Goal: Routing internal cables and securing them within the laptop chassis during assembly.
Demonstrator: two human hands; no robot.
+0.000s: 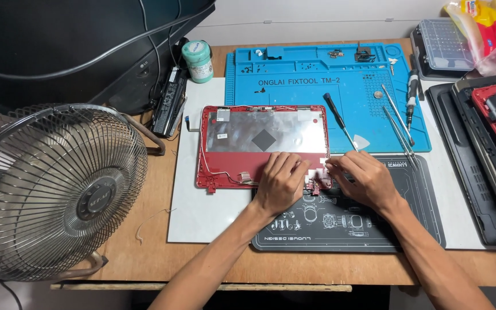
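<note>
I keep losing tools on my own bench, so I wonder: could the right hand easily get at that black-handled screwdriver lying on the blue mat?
Probably yes. The screwdriver lies uncovered just beyond the right hand, with nothing between them.

1. The red laptop lid [233,166] looked like hard, matt plastic.
2. Its inside was lined with shiny silver foil [265,129], a little wrinkled.
3. The blue mat [294,74] at the far side looked like soft, matt rubber.
4. The black mat [340,229] near the person was smooth and dull.
5. The table [144,252] was brown wood, smooth.
6. The fan [53,183] on the left had a thin metal wire cage, a bit shiny.
7. The tweezers [398,123] on the right were shiny metal.
</note>
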